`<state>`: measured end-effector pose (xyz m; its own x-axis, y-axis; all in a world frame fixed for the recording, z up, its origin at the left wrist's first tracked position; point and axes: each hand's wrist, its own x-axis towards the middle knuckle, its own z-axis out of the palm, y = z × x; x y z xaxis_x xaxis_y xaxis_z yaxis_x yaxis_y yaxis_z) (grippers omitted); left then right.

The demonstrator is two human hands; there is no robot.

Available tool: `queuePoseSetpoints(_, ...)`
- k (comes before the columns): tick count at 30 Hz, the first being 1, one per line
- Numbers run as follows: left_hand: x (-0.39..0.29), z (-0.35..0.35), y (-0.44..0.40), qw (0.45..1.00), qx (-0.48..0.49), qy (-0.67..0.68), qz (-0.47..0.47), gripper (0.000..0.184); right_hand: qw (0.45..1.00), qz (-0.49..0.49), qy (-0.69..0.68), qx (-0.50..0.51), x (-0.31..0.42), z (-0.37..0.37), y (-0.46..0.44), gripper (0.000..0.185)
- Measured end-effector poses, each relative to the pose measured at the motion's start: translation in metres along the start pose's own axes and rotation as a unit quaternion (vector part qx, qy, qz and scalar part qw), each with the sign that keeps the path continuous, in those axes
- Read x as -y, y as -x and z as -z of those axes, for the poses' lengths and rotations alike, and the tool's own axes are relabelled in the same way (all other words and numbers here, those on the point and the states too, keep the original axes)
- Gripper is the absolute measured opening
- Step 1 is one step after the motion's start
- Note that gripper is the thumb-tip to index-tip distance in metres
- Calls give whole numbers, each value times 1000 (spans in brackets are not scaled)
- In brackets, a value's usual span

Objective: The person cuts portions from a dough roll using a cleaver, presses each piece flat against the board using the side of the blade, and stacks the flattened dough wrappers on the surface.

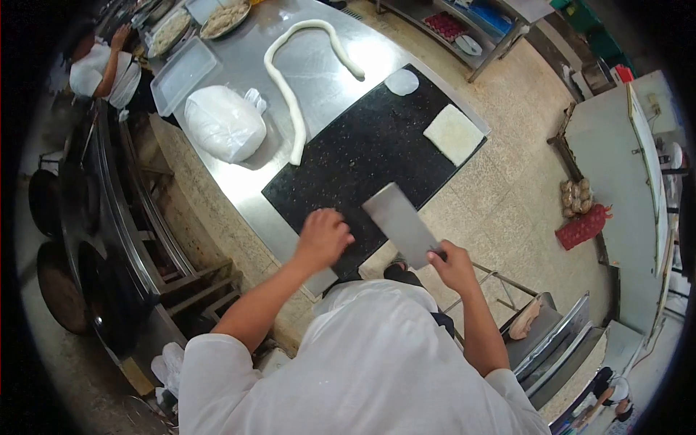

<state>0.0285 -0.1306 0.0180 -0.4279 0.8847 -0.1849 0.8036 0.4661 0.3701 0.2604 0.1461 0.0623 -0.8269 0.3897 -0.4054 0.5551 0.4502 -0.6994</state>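
On the steel table (326, 94): 1 long dough rope (298, 134), uncut

Already shaped, it reaches the edge of the black slab (348, 148); no cut pieces show beside it. The right hand (454, 267) is closed around the cleaver (401, 223); the left hand (323, 237) curls loosely, its content I cannot see. 1 wrapped bundle (226, 125) crowds the rope's side, and 1 white cloth (454, 134) occupies the slab's corner.

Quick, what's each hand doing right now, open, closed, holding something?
Left hand: fingers curled over the black slab; whether it grips anything cannot be told.
Right hand: closed, holding the cleaver.
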Motion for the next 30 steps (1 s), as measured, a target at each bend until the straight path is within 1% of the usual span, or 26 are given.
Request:
queuePoseSetpoints(1, -12, -2, -8, 1000, 4, -6, -2, 45, 998, -28, -48, -33, -5, 6, 2, 28)
queuePoseSetpoints(2, -26, -7, -16, 997, -57, -40, -26, 49, 997, -32, -54, -33, -9, 12, 2, 28)
queuePoseSetpoints(3, -37, -10, -26, 989, -118, -73, -54, 55, 988, -39, -124, -78, -6, 23, -1, 30)
queuePoseSetpoints(4, -43, -6, -41, 989, -112, -74, -60, 55, 973, -46, -191, -125, -4, 34, -9, 33)
queuePoseSetpoints(6, -49, 1, -72, 995, -10, -70, -65, 69, 959, -13, -218, -179, 0, 50, -42, 35)
queuePoseSetpoints(8, -49, 9, -101, 993, -16, -77, -92, 69, 945, 27, -260, -197, -1, 56, -90, 33)
queuePoseSetpoints(9, -50, 6, -104, 989, -26, -85, -116, 69, 921, -40, -350, -166, -4, 53, -114, 29)
queuePoseSetpoints(10, -50, 0, -107, 990, -19, -83, -117, 69, 884, -99, -436, -135, -8, 51, -134, 26)
queuePoseSetpoints(11, -47, -4, -109, 988, -35, -91, -120, 70, 882, -103, -439, -135, -13, 47, -144, 26)
queuePoseSetpoints(12, -48, -5, -107, 986, -51, -100, -123, 71, 882, -147, -426, -138, -13, 44, -148, 24)
queuePoseSetpoints(13, -49, -4, -104, 985, -31, -123, -117, 75, 881, -185, -413, -142, -13, 44, -152, 22)
queuePoseSetpoints(14, -50, -2, -102, 984, -33, -126, -119, 75, 880, -181, -414, -144, -14, 42, -149, 22)
queuePoseSetpoints(16, -53, -2, -97, 987, 0, -99, -126, 77, 881, -165, -423, -132, -11, 34, -120, 20)
queuePoseSetpoints(17, -53, 1, -97, 990, 29, -82, -112, 78, 904, -152, -378, -130, -10, 30, -103, 22)
queuePoseSetpoints(18, -51, 1, -99, 990, 30, -83, -111, 78, 904, -152, -378, -130, -12, 26, -86, 22)
queuePoseSetpoints(20, -43, -4, -104, 988, -33, 130, -76, 77, 934, -179, -303, -56, -17, 15, -57, 24)
queuePoseSetpoints(21, -49, 6, -105, 978, -90, 174, -71, 75, 933, -184, -306, -49, -16, 5, -44, 24)
queuePoseSetpoints(22, -51, 14, -104, 979, -80, 174, -65, 75, 945, -175, -275, 6, -12, -8, -31, 26)
queuePoseSetpoints(23, -53, 21, -106, 987, -66, 76, -123, 74, 954, -164, -243, 59, -8, -20, -24, 28)
queuePoseSetpoints(24, -53, 21, -105, 982, -49, -19, -181, 73, 963, -137, -206, 109, -9, -35, -19, 32)
queuePoseSetpoints(25, -51, 12, -99, 977, -14, -53, -205, 73, 972, -105, -178, 112, -5, -54, -17, 35)
queuePoseSetpoints(26, -46, 4, -95, 977, -7, -51, -205, 73, 980, -70, -148, 113, -4, -66, -19, 38)
queuePoseSetpoints(27, -46, 3, -93, 979, 11, -52, -196, 74, 978, -78, -153, 117, -3, -66, -27, 38)
queuePoseSetpoints(28, -45, 2, -99, 980, 26, -56, -191, 75, 988, -64, -100, 101, -5, -64, -40, 42)
queuePoseSetpoints(29, -42, -1, -107, 975, 33, -118, -186, 80, 993, -56, -49, 93, -7, -64, -43, 46)
queuePoseSetpoints(30, -44, 0, -106, 974, 56, -110, -189, 80, 990, -75, -63, 103, -6, -63, -43, 46)
